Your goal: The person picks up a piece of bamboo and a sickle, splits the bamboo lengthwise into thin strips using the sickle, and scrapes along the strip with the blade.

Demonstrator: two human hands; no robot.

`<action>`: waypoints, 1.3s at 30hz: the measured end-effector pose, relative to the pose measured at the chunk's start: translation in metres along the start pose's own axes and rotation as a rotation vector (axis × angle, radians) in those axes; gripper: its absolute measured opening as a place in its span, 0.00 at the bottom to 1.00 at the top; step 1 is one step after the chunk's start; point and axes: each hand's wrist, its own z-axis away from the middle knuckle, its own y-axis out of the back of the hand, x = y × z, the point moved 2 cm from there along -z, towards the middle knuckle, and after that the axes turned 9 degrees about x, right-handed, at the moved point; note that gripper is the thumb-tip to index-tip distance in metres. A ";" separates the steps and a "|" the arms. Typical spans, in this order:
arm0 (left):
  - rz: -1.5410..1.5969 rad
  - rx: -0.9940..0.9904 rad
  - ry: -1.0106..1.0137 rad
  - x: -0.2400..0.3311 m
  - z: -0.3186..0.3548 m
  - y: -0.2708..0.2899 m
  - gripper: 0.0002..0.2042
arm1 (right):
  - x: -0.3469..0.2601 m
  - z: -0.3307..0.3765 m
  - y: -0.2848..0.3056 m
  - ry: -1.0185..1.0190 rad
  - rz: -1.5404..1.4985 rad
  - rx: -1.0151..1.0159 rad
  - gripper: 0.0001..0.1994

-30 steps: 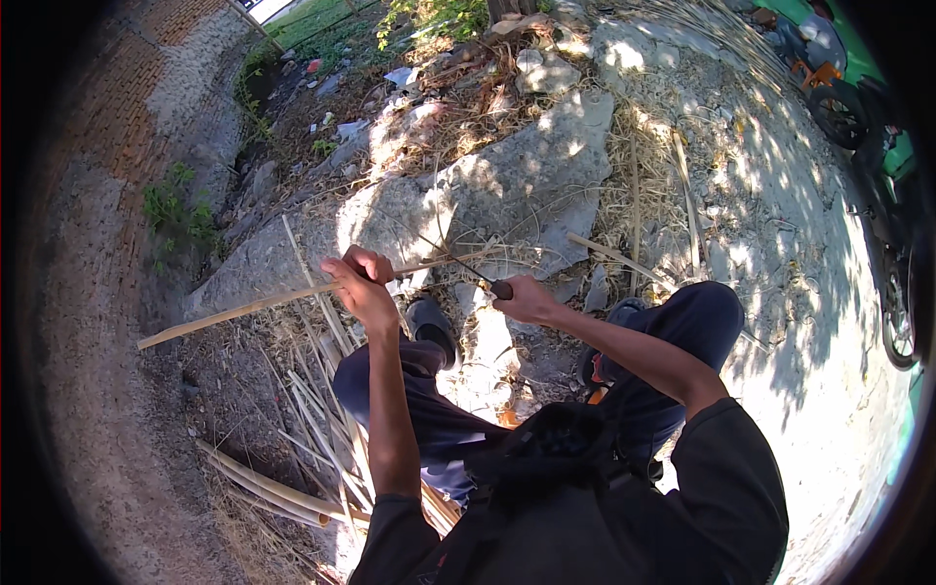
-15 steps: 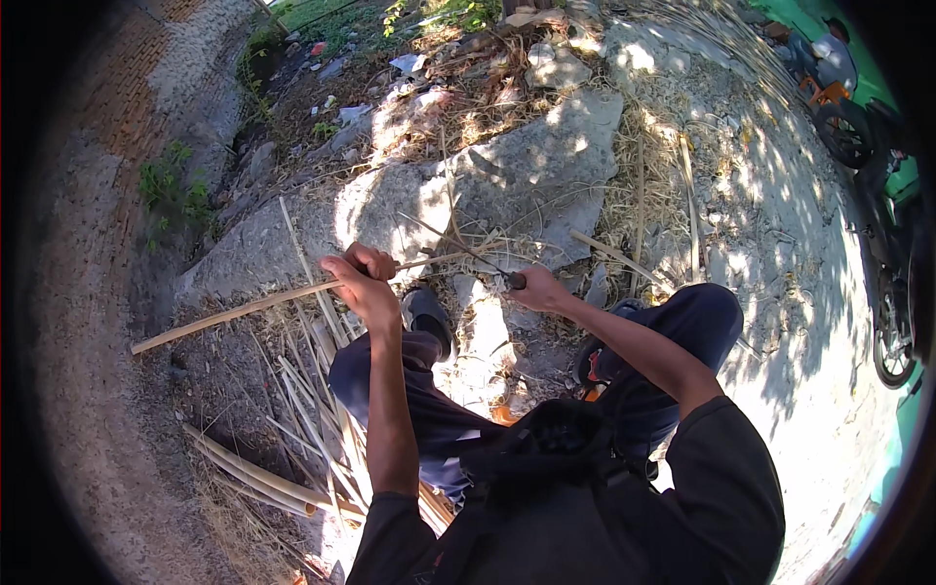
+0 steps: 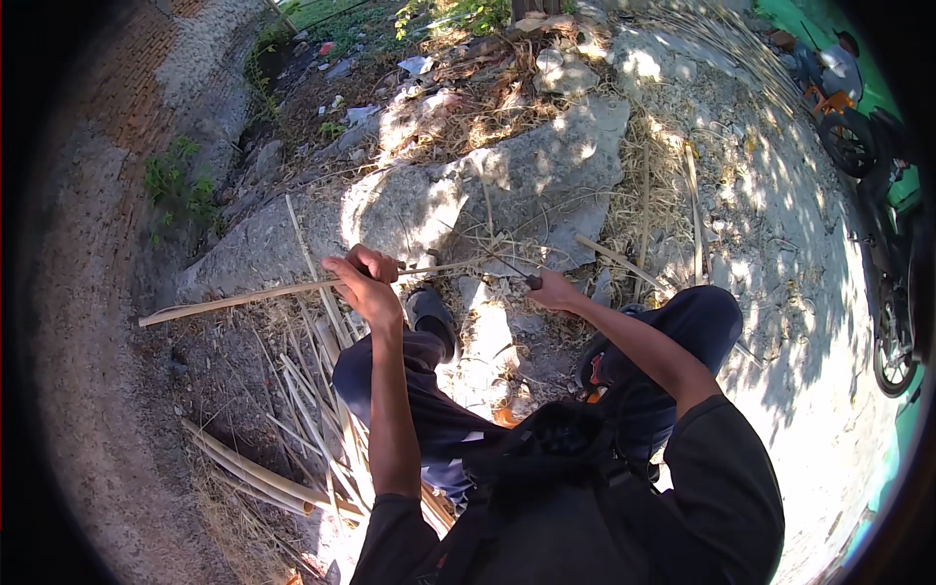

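Observation:
My left hand is closed around a long, pale bamboo strip. The strip reaches out to the left, and its thinner end runs right, past my fist. In my right hand is the dark handle of a knife, whose narrow blade points up and left. The blade crosses the strip's thin end; whether they touch is hard to tell. Beside my left shoe, split bamboo strips lie in a loose heap.
A broken concrete slab lies ahead of my feet, with dry shavings around it. Thicker bamboo pieces rest at lower left, near a brick wall. At far right are a motorcycle and a seated person.
My right hand and the knife have shifted slightly right. The far left end of the bamboo strip has risen a little, while my left hand stays nearly in place.

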 end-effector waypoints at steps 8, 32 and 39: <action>-0.004 -0.012 -0.005 -0.001 0.001 0.006 0.34 | -0.033 0.006 -0.011 -0.025 0.009 0.008 0.15; -0.007 0.098 -0.092 0.003 -0.015 0.014 0.33 | 0.003 0.001 -0.015 0.031 0.015 -0.010 0.19; 0.035 0.091 -0.079 -0.005 -0.016 0.009 0.32 | 0.091 -0.015 0.003 -0.332 0.222 -0.076 0.21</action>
